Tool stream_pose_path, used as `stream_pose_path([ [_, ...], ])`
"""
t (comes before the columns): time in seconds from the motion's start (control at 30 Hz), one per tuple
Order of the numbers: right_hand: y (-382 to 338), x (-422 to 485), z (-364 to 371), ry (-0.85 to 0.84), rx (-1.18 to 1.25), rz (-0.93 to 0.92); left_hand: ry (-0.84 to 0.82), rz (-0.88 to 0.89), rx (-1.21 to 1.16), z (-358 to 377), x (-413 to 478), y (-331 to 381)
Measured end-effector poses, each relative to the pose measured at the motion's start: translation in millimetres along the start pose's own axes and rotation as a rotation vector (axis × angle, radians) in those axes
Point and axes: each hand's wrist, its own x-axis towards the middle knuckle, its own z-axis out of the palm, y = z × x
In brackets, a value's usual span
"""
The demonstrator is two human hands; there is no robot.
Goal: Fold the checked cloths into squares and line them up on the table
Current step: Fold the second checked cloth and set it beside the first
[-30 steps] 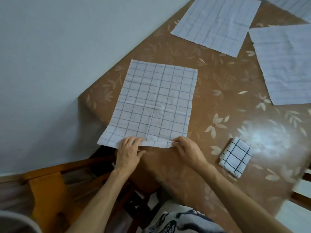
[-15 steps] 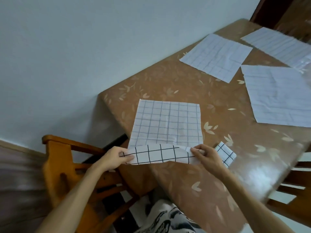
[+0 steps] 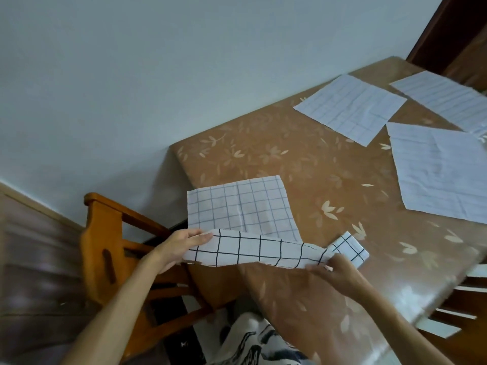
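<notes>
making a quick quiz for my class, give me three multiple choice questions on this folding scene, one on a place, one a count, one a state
1. Where is the folded square? A) on the table beside the right hand B) on the chair C) atop a far cloth
2. How many spread cloths lie at the table's far end? A) one B) three C) five
3. How is the cloth in hand? A) fully flat B) near edge lifted C) balled up
Answers: 1 A, it sits just past the right hand; 2 B, three lie flat there; 3 B, left hand and right hand hold the raised edge.
</notes>
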Motion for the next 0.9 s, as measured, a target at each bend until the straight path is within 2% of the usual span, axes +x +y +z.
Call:
stream_pose_path([
  [0.13,-20,2,-1,0.069,0.190,-0.070,-0.057,0.032,-0.196,-6,-11,-24],
  [0.3,-31,12,-2,0.118,0.397,-0.029,-0.023,0.031,0.001,3,-16,-52],
  [0.4,-39,16,-1,0.166,0.374,-0.035,0.184,0.053,0.055,17,-10,-61],
  [0.47,-39,19,0,0.174,0.371,-0.013,0.258,0.053,0.038,26,-6,-64],
  [0.7,-8,28,5,-0.075,0.201,0.125,0.377,0.009,-0.068,36,2,-73],
  [0.8,3,31,12,-0.036,0.068,0.156,0.418,-0.041,-0.114,39,8,-75],
  [0.9,8,37,19,0.068,-0.008,0.217,0.370,-0.020,-0.109,39,7,-82],
])
